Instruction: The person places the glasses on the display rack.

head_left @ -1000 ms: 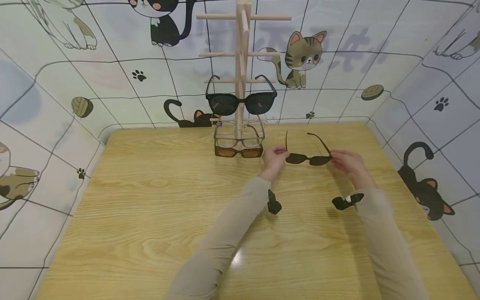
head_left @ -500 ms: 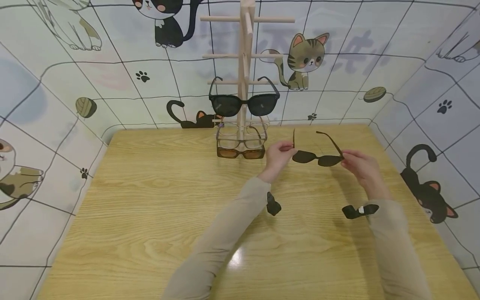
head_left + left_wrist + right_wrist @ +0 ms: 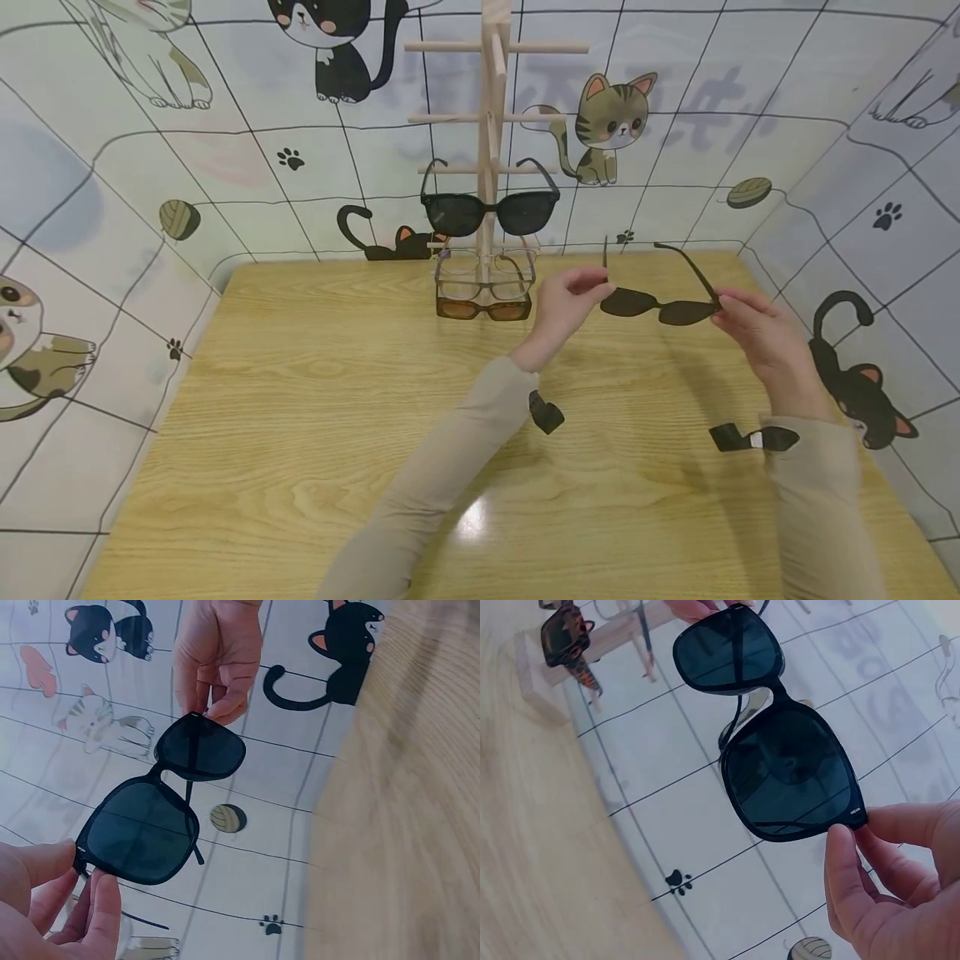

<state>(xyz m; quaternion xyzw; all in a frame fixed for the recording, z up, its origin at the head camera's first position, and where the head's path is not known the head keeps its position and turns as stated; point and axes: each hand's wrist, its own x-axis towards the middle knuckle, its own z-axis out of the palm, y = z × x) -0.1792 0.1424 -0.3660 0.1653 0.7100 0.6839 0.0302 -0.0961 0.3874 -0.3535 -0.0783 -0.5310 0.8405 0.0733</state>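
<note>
A pair of black sunglasses [image 3: 627, 302] with dark lenses is held up above the table, temples unfolded and pointing away. My left hand [image 3: 564, 310] pinches the frame's left end, where lens and temple meet. At the opposite end, my right hand [image 3: 768, 342] pinches the hinge corner between thumb and fingers. The left wrist view shows the sunglasses [image 3: 142, 825] with the left hand [image 3: 60, 907] at the near corner and the other hand beyond. From the right wrist, the right hand [image 3: 896, 874] grips one corner of the sunglasses [image 3: 791, 776].
Behind the left hand stands a wooden rack [image 3: 495, 100] with horizontal pegs. Black sunglasses [image 3: 489, 213] hang on it, above clear-lensed glasses [image 3: 480, 290] and brown-tinted sunglasses [image 3: 483, 311]. A cat-patterned backdrop [image 3: 300, 217] encloses the wooden table [image 3: 300, 417] at back and sides.
Both hands have carried the sunglasses to the right and a little up, away from the rack. The glasses on the rack stay on it.
</note>
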